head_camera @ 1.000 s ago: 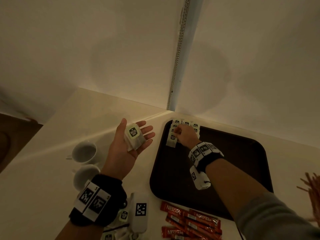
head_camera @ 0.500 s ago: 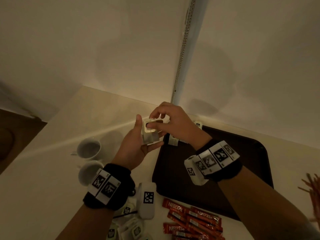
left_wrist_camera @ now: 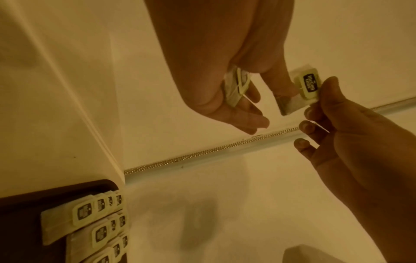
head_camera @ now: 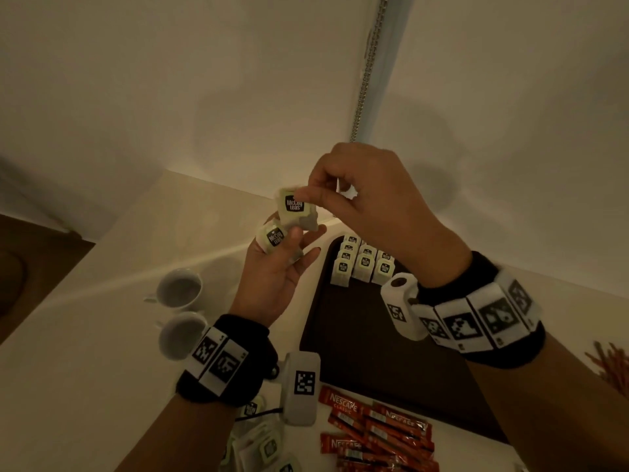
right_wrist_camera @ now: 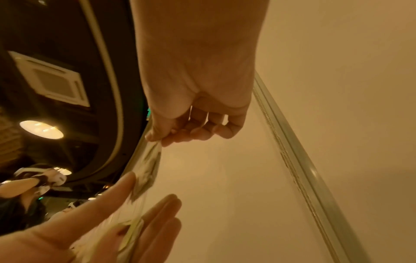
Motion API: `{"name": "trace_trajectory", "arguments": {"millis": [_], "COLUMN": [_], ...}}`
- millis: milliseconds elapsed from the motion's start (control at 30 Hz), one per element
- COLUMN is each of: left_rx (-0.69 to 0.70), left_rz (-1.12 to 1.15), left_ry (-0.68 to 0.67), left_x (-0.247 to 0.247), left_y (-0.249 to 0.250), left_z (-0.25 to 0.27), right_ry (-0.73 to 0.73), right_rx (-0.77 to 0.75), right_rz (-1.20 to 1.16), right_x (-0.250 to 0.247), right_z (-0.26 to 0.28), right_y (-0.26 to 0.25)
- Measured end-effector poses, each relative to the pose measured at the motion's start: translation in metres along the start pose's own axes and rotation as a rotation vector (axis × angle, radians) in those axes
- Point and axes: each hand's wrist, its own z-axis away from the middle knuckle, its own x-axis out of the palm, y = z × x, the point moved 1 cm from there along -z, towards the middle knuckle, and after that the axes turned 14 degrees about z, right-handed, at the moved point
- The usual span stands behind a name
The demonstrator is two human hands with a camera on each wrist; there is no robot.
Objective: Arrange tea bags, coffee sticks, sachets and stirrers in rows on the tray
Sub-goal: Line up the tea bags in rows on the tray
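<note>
My left hand (head_camera: 299, 240) is held palm up to the left of the dark brown tray (head_camera: 357, 352), its thumb pinning a pale green tea bag (head_camera: 274, 237) against the fingers. My right hand (head_camera: 308, 197) pinches a second tea bag (head_camera: 294, 207) by its top edge, just above the left palm. In the left wrist view the pinched tea bag (left_wrist_camera: 308, 85) hangs clear of the one held in my left hand (left_wrist_camera: 236, 87). Three short rows of tea bags (head_camera: 365, 264) lie at the tray's far left corner.
Red coffee sticks (head_camera: 374, 427) lie in a heap in front of the tray. Loose tea bags (head_camera: 262, 444) are piled near my left forearm. Two white cups (head_camera: 178, 289) stand to the left. Reddish stirrers (head_camera: 612, 366) lie at the right edge. A wall stands close behind.
My right hand left the rows on the tray, came over to my left palm, pinched a tea bag there and lifted it. Both hands have risen.
</note>
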Motion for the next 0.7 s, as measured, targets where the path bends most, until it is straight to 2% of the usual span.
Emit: {"name": "trace_trajectory", "arguments": {"millis": [100, 167, 267, 400, 700], "left_rx": [-0.048, -0.094, -0.134, -0.210, -0.154], "left_rz": [0.031, 0.044, 0.072, 0.187, 0.257], "left_ry": [-0.070, -0.100, -0.057, 0.046, 0.044], "left_x": [0.003, 0.005, 0.009, 0.016, 0.014], "left_y": [0.000, -0.002, -0.005, -0.005, -0.008], "left_z": [0.002, 0.003, 0.006, 0.008, 0.007], "right_ry": [-0.057, -0.115, -0.171, -0.157, -0.162], "right_rx": [-0.051, -0.044, 0.017, 0.082, 0.151], "right_rz": [0.215, 0.269, 0.202, 0.138, 0.014], "right_x": [-0.007, -0.011, -0.013, -0.009, 0.000], "right_z": [-0.003, -0.005, -0.006, -0.005, 0.004], "right_y": [-0.006, -0.007, -0.005, -0.001, 0.011]}}
